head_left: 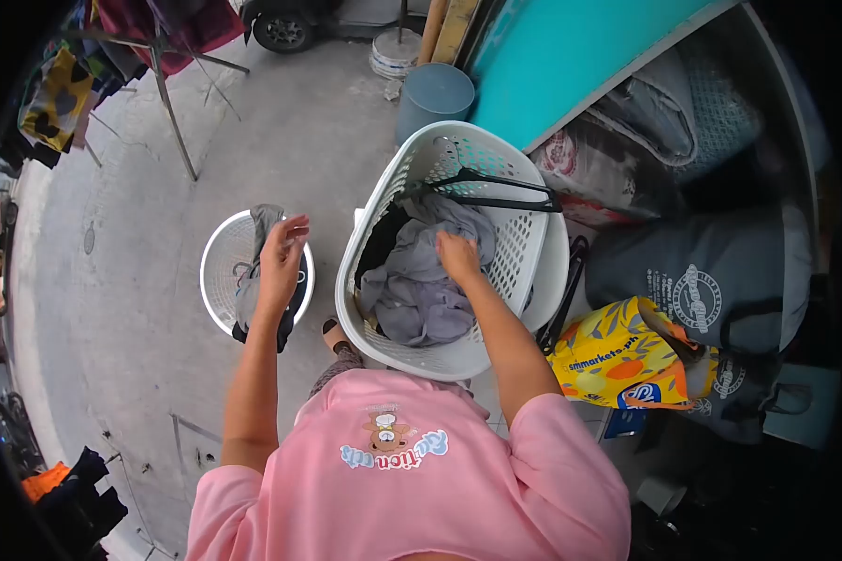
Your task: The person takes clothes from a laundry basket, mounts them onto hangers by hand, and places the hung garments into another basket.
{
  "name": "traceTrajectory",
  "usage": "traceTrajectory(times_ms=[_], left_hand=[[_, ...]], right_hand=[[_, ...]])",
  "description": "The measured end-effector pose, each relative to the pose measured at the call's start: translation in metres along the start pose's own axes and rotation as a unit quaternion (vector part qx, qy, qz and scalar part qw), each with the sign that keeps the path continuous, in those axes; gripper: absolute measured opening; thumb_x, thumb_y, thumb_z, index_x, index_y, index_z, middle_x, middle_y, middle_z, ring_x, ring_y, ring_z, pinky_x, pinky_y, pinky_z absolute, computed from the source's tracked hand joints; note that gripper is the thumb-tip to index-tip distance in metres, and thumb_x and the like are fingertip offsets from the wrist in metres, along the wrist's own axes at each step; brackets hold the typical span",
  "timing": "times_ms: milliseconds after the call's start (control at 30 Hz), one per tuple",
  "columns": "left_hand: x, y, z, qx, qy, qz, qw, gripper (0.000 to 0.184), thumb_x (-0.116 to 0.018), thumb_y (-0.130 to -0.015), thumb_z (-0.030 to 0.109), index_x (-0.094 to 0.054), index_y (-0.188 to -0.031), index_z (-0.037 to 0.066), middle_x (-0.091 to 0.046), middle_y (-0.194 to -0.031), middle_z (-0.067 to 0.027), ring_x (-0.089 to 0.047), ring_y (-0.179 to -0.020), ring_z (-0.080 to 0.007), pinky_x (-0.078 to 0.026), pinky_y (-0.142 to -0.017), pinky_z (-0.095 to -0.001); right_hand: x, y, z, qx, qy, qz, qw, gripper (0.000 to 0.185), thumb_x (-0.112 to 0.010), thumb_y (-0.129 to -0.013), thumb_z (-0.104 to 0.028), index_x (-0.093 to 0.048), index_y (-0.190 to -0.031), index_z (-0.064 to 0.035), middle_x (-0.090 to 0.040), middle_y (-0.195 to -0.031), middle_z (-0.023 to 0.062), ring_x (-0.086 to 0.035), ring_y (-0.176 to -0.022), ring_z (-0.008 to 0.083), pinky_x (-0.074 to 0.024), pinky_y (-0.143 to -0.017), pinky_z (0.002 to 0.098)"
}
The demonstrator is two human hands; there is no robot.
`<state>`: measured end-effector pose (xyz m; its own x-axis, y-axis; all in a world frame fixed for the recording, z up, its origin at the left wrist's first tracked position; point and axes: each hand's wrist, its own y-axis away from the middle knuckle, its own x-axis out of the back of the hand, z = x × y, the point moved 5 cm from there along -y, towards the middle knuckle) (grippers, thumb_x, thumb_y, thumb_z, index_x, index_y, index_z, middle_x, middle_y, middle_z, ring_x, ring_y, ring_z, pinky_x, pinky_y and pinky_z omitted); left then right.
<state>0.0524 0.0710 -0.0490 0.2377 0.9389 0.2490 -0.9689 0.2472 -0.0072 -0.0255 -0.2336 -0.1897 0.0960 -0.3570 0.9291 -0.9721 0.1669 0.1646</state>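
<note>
The bunched grey cloth, with no clear long axis, lay under the right hand in the large basket; its grip was unclear. The left hand, fingers loosely spread, hovered farther left.

The grey concrete floor has faint cracks and lines across it. Near its middle stands a small white basket. Toward the right edge is a large white basket; another white rim shows below it, so its own contact with the floor is unclear. Farther along that edge stand a blue-grey bin and a white bucket. A vehicle's wheel rests at the far edge, a rack's legs toward the far left corner.
</note>
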Motion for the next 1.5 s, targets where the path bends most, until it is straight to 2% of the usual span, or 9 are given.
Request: traceTrajectory(times_ms=[167,333,500,700,867,1000,1133,1267,1500], left_hand=[[-0.102,0.008,0.048,0.008,-0.012,-0.234,0.972,0.030,-0.055,-0.084,0.007,-0.053,-0.114,0.004,-0.060,-0.104,-0.0100,-0.057,-0.097,-0.0198,-0.045,-0.083,-0.0314],[-0.154,0.014,0.083,-0.276,-0.189,-0.112,0.936,0.032,-0.060,-0.082,0.019,-0.054,-0.110,0.005,-0.058,-0.099,-0.0138,-0.056,-0.093,-0.0301,-0.043,-0.080,-0.0357],[-0.129,-0.034,0.124,-0.103,0.057,-0.169,0.978,0.018,-0.054,-0.088,0.019,-0.053,-0.097,0.003,-0.053,-0.081,-0.0011,-0.048,-0.077,-0.0114,-0.039,-0.071,-0.0243],[-0.083,-0.059,0.236,-0.253,0.091,-0.119,0.956,0.019,-0.051,-0.090,0.017,-0.055,-0.098,0.000,-0.054,-0.085,0.0025,-0.044,-0.084,-0.0042,-0.036,-0.075,-0.0192],[-0.086,-0.061,0.212,-0.296,-0.065,0.061,0.951,0.019,-0.052,-0.088,0.014,-0.055,-0.103,0.003,-0.058,-0.094,-0.0051,-0.053,-0.089,-0.0116,-0.040,-0.076,-0.0238],[-0.108,0.009,0.199,-0.293,0.066,-0.102,0.948,0.044,-0.059,-0.081,0.040,-0.052,-0.101,0.001,-0.055,-0.087,-0.0092,-0.054,-0.078,-0.0182,-0.044,-0.069,-0.0310],[-0.130,0.035,0.190,-0.329,-0.099,-0.074,0.936,0.035,-0.063,-0.080,0.028,-0.051,-0.098,0.001,-0.054,-0.082,-0.0103,-0.053,-0.075,-0.0186,-0.043,-0.066,-0.0308],[-0.106,-0.017,0.180,-0.168,0.133,-0.140,0.967,0.012,-0.050,-0.087,0.008,-0.049,-0.096,0.000,-0.048,-0.075,-0.0003,-0.045,-0.072,-0.0078,-0.039,-0.064,-0.0227],[-0.081,-0.058,0.200,-0.189,0.011,-0.123,0.974,0.012,-0.049,-0.088,0.008,-0.054,-0.093,-0.001,-0.052,-0.078,-0.0004,-0.046,-0.076,-0.0081,-0.038,-0.071,-0.0208]], right_hand=[[0.108,0.013,-0.013,-0.033,-0.456,0.013,0.890,0.012,-0.054,-0.084,-0.014,-0.051,-0.095,-0.0095,-0.058,-0.083,0.0047,-0.055,-0.075,0.0142,-0.0399,-0.065,0.0289],[0.233,0.052,-0.073,0.052,-0.703,0.002,0.710,0.022,-0.050,-0.084,-0.005,-0.044,-0.105,-0.0102,-0.059,-0.090,0.0039,-0.054,-0.079,0.0114,-0.0408,-0.064,0.0242],[0.340,0.090,-0.061,0.293,-0.733,0.259,0.556,0.041,-0.042,-0.076,0.012,-0.035,-0.109,-0.0107,-0.053,-0.099,0.0074,-0.053,-0.090,0.0154,-0.0458,-0.075,0.0293],[0.352,0.112,-0.069,0.220,-0.101,0.651,0.719,0.046,-0.066,-0.069,0.002,-0.036,-0.103,-0.0064,-0.049,-0.092,0.0089,-0.048,-0.089,0.0258,-0.0377,-0.084,0.0392],[0.341,0.100,-0.106,0.198,-0.134,0.549,0.801,0.054,-0.073,-0.060,-0.016,-0.040,-0.102,-0.0052,-0.043,-0.102,0.0156,-0.039,-0.100,0.0358,-0.0265,-0.090,0.0465],[0.337,0.108,-0.136,0.192,-0.106,0.521,0.825,0.053,-0.072,-0.057,-0.014,-0.045,-0.102,-0.0059,-0.043,-0.093,0.0132,-0.042,-0.098,0.0350,-0.0313,-0.086,0.0479],[0.329,0.107,-0.150,0.160,0.054,0.532,0.830,0.051,-0.072,-0.061,-0.017,-0.045,-0.104,-0.0084,-0.047,-0.094,0.0101,-0.045,-0.096,0.0321,-0.0340,-0.080,0.0461],[0.336,0.103,-0.110,0.215,0.061,0.562,0.796,0.046,-0.072,-0.067,-0.022,-0.044,-0.101,-0.0092,-0.053,-0.095,0.0061,-0.048,-0.095,0.0298,-0.0340,-0.079,0.0454],[0.314,0.107,-0.067,0.249,0.044,0.263,0.931,0.033,-0.068,-0.072,-0.024,-0.053,-0.097,-0.0080,-0.060,-0.086,0.0050,-0.054,-0.082,0.0227,-0.0439,-0.073,0.0378]])
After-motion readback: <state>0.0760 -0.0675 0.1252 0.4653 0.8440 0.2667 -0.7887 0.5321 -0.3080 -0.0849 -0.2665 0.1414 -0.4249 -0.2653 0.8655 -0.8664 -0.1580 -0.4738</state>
